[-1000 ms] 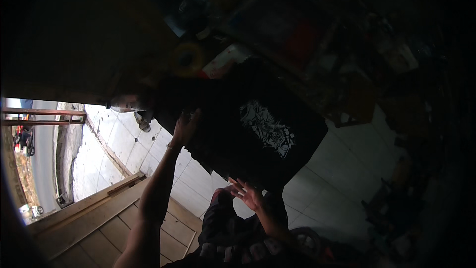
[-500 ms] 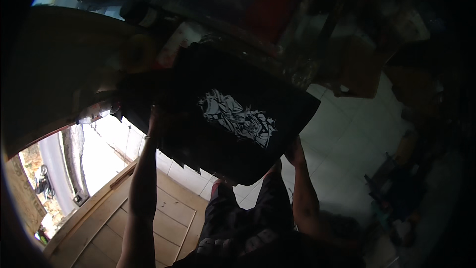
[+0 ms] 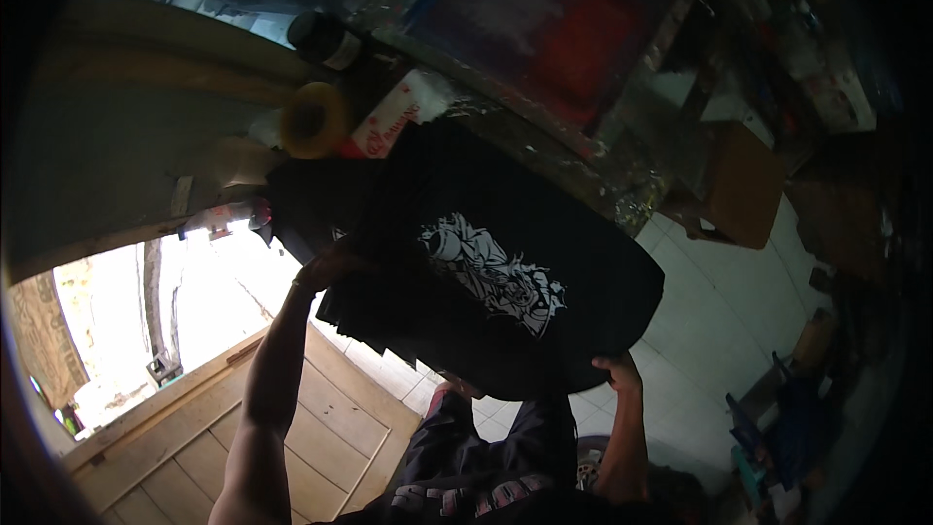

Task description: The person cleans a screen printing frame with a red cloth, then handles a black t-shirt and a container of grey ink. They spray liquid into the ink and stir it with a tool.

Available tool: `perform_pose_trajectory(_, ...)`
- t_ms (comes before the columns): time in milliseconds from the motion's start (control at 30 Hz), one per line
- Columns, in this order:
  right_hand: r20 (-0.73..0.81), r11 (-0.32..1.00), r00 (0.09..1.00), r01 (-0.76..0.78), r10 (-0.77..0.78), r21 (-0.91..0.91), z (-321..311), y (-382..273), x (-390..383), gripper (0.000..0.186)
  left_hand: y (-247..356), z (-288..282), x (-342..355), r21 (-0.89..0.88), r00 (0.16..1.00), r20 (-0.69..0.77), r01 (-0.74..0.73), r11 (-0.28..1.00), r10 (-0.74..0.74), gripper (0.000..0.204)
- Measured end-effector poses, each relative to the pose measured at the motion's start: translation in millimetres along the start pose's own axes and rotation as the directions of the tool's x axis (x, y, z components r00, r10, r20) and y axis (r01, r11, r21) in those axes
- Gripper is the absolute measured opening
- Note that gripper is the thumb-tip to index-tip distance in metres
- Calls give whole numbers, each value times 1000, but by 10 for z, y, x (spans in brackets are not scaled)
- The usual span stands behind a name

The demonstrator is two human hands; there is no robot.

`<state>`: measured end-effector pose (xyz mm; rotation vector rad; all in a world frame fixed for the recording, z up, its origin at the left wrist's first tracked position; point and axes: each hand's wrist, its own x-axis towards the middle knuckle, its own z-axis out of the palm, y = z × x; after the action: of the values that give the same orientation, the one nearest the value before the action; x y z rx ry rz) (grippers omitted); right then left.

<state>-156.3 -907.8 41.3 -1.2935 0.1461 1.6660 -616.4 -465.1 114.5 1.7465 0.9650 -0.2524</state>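
A broad piece of black fabric (image 3: pixel 573 233) with a white graphic print is spread out in front of me, a rounded corner at its right. My right hand (image 3: pixel 620 372) pinches its near right edge, thumb on top. At the left side my left hand (image 3: pixel 332 264) is closed on the fabric's edge, its fingers dim against the black. More black layers with uneven edges show below and beside that hand. I cannot tell how many layers there are.
Beyond the fabric lies a frame (image 3: pixel 544 19) with a purple and red surface. Near it are a yellowish tape roll (image 3: pixel 313 120), a dark jar (image 3: pixel 324 39) and a red-and-white box (image 3: pixel 394 115). A brown carton (image 3: pixel 743 185) stands right; a wooden door panel (image 3: pixel 321 418) is lower left.
The fabric has shifted right and a little nearer in the picture, and both hands with it. My right hand now shows more plainly at the edge. The picture has grown brighter.
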Motion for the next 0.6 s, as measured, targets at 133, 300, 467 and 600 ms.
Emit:
perform_pose_trajectory(133, -76, 1000, 997, -15, 15, 5, 312, -230, -157, 83, 829, -46, 85, -365, 968, 19, 240, 900, -250, 60)
perform_pose_trajectory(300, -60, 993, 993, 93, -98, -76, 770, -294, -408, 75, 1382, -299, -301, 20, 976, -103, 193, 981, -190, 60)
perform_pose_trajectory(467, -33, 993, 993, 112, -111, 44, 1290, -208, -187, 70, 987, -963, -422, 53, 976, -53, 214, 975, -211, 69)
perform_pose_trajectory(600, -54, 993, 992, 107, -110, -56, 1294, -178, 58, 72, 390, -820, 50, -24, 975, -158, 157, 987, -159, 95)
